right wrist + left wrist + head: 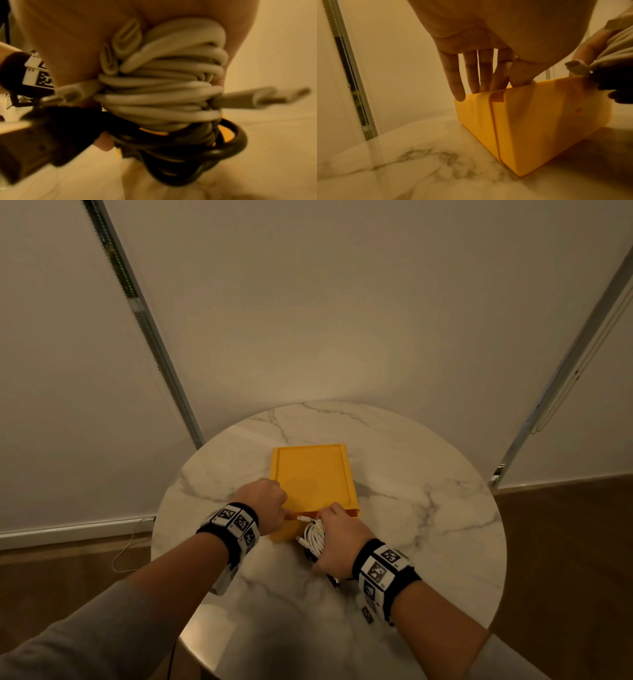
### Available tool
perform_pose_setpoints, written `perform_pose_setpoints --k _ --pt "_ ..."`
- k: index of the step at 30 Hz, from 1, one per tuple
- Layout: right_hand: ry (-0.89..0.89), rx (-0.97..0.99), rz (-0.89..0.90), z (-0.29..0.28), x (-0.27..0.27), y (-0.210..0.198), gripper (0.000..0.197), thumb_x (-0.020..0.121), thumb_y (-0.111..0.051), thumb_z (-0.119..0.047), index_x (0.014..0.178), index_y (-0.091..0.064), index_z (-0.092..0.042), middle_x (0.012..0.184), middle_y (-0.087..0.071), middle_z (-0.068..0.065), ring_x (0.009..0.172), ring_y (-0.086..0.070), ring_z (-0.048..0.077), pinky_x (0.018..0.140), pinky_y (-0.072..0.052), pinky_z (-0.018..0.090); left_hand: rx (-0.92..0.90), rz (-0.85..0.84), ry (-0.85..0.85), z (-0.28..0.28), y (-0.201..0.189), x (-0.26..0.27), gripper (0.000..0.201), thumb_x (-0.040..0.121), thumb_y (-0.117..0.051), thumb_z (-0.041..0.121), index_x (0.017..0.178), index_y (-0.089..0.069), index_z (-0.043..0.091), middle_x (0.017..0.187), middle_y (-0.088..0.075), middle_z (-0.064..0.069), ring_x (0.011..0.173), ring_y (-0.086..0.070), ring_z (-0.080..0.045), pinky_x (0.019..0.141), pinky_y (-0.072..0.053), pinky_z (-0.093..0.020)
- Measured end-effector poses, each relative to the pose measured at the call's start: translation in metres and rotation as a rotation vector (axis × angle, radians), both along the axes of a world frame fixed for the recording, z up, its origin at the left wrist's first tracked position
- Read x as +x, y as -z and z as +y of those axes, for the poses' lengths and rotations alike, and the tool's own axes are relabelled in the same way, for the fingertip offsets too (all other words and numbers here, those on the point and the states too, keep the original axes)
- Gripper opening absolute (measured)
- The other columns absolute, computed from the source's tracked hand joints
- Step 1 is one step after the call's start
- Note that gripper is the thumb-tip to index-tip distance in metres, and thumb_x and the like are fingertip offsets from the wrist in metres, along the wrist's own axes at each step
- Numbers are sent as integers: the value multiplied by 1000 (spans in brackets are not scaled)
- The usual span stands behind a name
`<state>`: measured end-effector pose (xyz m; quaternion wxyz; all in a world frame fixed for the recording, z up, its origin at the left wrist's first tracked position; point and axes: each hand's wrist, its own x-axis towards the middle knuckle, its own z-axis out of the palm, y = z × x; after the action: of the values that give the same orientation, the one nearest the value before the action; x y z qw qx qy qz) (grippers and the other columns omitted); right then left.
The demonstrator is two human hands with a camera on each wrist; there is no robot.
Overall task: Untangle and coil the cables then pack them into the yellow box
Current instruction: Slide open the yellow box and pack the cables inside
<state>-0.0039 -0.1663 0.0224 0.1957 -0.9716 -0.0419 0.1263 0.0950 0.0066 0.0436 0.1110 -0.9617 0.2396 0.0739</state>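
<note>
The yellow box stands mid-table, its lid lying on top and shifted back, so a gap shows at the near edge. My left hand pinches the lid's near left edge, fingers on top and thumb at the rim of the box. Just right of the box front, my right hand grips a bundle: a coiled white cable above a coiled black cable. A black plug sticks out of the bundle.
The round marble table carries only the box. Pale blinds with metal rails hang close behind it. A thin white cord lies on the wooden floor at the left, below the skirting.
</note>
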Motion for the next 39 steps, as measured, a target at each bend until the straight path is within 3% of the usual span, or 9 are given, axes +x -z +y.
perform_pose_setpoints --k 4,12,19,23,30,34,37,39 --pt "-2 19 9 1 -3 3 79 62 -85 -46 125 -44 -20 122 -40 -3 98 -57 24 77 -53 38 24 4 -16 -3 -1 3 43 95 -52 55 93 -66 15 101 -60 -5 96 -60 -25 84 -55 -42" --pt "-9 67 34 0 -20 3 81 59 -88 -46 125 -46 -25 120 -40 -7 101 -54 19 81 -53 34 8 27 -75 -4 1 8 42 92 -55 57 93 -66 17 99 -60 -2 93 -60 -24 84 -56 -40" --pt "-45 57 71 1 -45 -4 84 60 -87 -46 129 -46 -24 122 -41 -7 98 -53 18 78 -51 34 -43 47 -101 -3 2 9 38 92 -58 54 82 -60 17 96 -59 -3 90 -59 -23 83 -55 -39" --pt "-76 22 129 7 -63 -5 78 60 -87 -49 121 -46 -24 110 -37 -8 93 -51 18 73 -51 35 -69 52 -107 -2 1 9 38 92 -59 53 74 -54 19 89 -56 -3 84 -58 -23 78 -54 -37" --pt "-115 39 235 4 -75 -15 66 60 -88 -45 105 -43 -26 104 -39 -8 90 -50 17 69 -51 36 -109 32 -115 -1 4 9 40 94 -57 51 85 -63 13 93 -59 -5 87 -58 -23 79 -52 -36" --pt "-84 110 256 0 -80 -22 75 61 -89 -41 122 -48 -22 114 -45 -5 97 -52 19 77 -56 38 -208 45 -111 6 7 16 39 88 -66 51 72 -58 17 83 -58 -1 80 -57 -20 74 -51 -34" --pt "-56 199 228 -5 -79 -32 64 61 -90 -35 111 -49 -26 106 -51 -7 86 -54 13 63 -52 29 -269 65 -112 10 12 17 37 86 -68 51 75 -59 17 87 -59 -1 81 -57 -19 76 -51 -34" --pt "-42 267 201 -6 -77 -38 61 61 -90 -31 107 -51 -28 100 -55 -8 83 -57 11 60 -51 28 -300 88 -122 13 16 15 35 88 -65 51 80 -59 18 91 -59 -1 84 -56 -19 78 -52 -36"
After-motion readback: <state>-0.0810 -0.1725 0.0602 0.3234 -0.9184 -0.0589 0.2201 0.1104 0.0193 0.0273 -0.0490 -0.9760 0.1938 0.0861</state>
